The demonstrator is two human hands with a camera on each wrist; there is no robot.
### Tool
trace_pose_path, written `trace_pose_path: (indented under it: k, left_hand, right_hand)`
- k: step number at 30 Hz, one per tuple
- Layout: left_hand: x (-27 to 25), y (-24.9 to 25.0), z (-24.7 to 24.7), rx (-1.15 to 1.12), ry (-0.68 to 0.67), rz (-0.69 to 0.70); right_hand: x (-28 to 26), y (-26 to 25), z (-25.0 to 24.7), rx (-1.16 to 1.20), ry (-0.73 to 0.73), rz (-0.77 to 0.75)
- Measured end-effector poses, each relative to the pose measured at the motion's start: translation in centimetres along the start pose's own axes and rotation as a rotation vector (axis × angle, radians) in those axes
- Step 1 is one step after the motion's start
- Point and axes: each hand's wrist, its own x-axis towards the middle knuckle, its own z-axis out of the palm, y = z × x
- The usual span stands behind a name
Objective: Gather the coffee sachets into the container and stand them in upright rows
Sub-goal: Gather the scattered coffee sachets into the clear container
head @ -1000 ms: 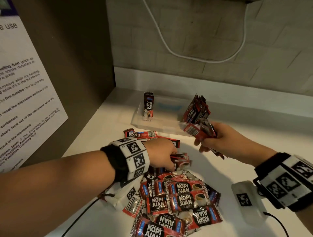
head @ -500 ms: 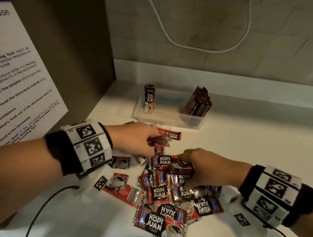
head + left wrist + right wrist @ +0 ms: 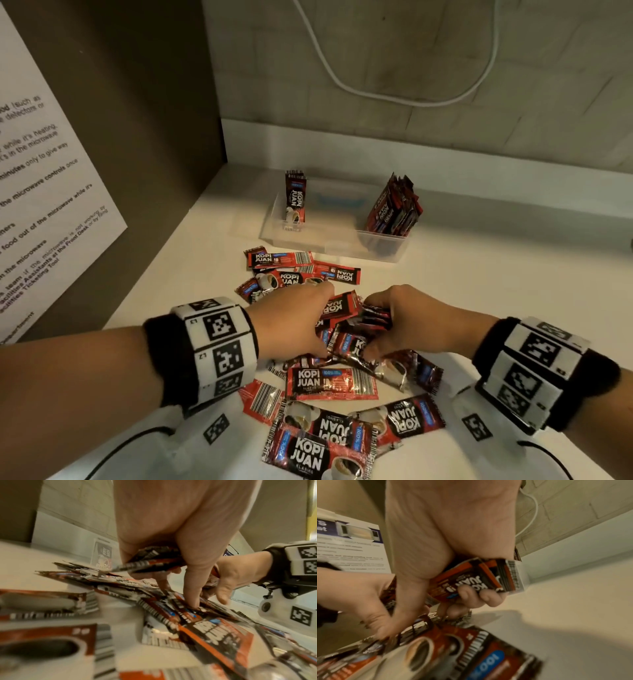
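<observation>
Red and black coffee sachets (image 3: 330,383) lie in a loose pile on the white counter. My left hand (image 3: 294,322) grips a few sachets (image 3: 150,559) against its palm, and its thumb presses on the pile. Close beside it, my right hand (image 3: 407,322) grips a small stack of sachets (image 3: 479,577) in curled fingers. The clear plastic container (image 3: 342,245) stands behind the pile. One sachet (image 3: 294,202) stands upright at its left end and a leaning bunch (image 3: 394,205) stands at its right end.
A brown side panel with a printed white notice (image 3: 44,192) closes off the left. A tiled wall with a hanging white cable (image 3: 394,97) runs behind the container. The counter (image 3: 513,274) shows bare white to the right of the pile.
The right hand came back from the container, where it left its bunch, and now holds sachets from the pile. Both hands have drawn together over the pile's middle.
</observation>
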Motion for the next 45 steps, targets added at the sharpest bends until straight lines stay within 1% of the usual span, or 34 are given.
trace_pose_path:
  k: [3,6,9,11,13,16,18,19,22,24,26,28,30,32,34,35,38,40,42,43,45]
  left_hand:
    - [0.6,-0.1,-0.1,-0.003,-0.024,-0.007]
    - [1.0,-0.2,-0.4,-0.022,-0.056,-0.003]
    - [1.2,-0.3,-1.6,-0.028,-0.142,-0.012]
    - [1.2,-0.4,-2.5,-0.058,-0.24,-0.052]
    - [1.2,-0.6,-3.3,-0.094,-0.306,-0.094]
    - [1.2,-0.8,-4.1,-0.082,-0.341,-0.137]
    - [1.1,-1.0,-4.3,-0.055,-0.368,-0.144]
    - [1.0,-1.1,-4.3,-0.077,-0.376,-0.15]
    - [0.9,-1.2,-4.4,-0.22,-0.386,-0.166]
    - [0.9,-1.1,-4.8,-0.195,-0.346,-0.135]
    - [0.6,-1.0,-5.2,-0.101,-0.279,-0.09]
    - [0.2,-1.1,-5.4,-0.125,-0.251,-0.054]
    - [-0.5,-0.5,-5.4,-0.176,-0.283,0.007]
    - [-1.1,0.2,-4.7,-0.169,-0.33,0.077]
    - [-1.6,1.1,-3.6,-0.125,-0.37,0.12]
    - [-1.7,1.5,-2.9,-0.054,-0.378,0.144]
    - [-1.7,2.5,-1.3,0.212,-0.313,0.227]
    - [-1.5,3.0,-0.6,0.294,-0.284,0.233]
    - [-1.2,3.2,-0.2,0.322,-0.276,0.223]
    - [-1.0,3.3,-0.2,0.329,-0.272,0.221]
    - [-0.7,3.4,-0.2,0.32,-0.269,0.212]
  right_hand:
    - [-0.3,-0.1,0.2,-0.043,-0.034,0.014]
    - [-0.3,0.0,0.2,-0.06,-0.027,0.01]
    - [-0.2,0.3,-0.2,-0.022,-0.002,0.013]
    - [-0.1,0.4,-0.6,0.026,0.019,0.012]
    - [-0.2,0.3,-1.2,0.107,0.05,-0.01]
    - [-0.7,-0.2,-2.2,0.254,0.047,-0.031]
    - [-1.0,-0.3,-2.7,0.3,0.037,-0.024]
    - [-1.0,-0.2,-3.0,0.296,0.048,-0.018]
    - [-1.1,0.3,-3.4,0.222,0.113,-0.01]
    - [-0.9,0.5,-3.0,0.116,0.135,-0.034]
    - [-0.7,0.5,-2.3,-0.002,0.104,-0.04]
    - [-0.5,0.3,-1.4,-0.087,0.036,-0.036]
    - [-0.2,0.2,-0.5,-0.177,-0.009,-0.065]
    - [0.1,0.2,0.3,-0.258,-0.011,-0.104]
    - [0.4,0.3,0.7,-0.298,0.012,-0.134]
    - [0.6,0.3,0.8,-0.31,0.018,-0.133]
    - [0.8,0.0,0.4,-0.324,0.042,-0.11]
    - [0.5,-0.4,-0.4,-0.311,0.091,-0.089]
    - [0.1,-0.8,-1.4,-0.266,0.148,-0.081]
    - [-0.1,-0.9,-2.0,-0.209,0.171,-0.07]
    - [-0.4,-0.9,-3.1,0.016,0.211,-0.041]
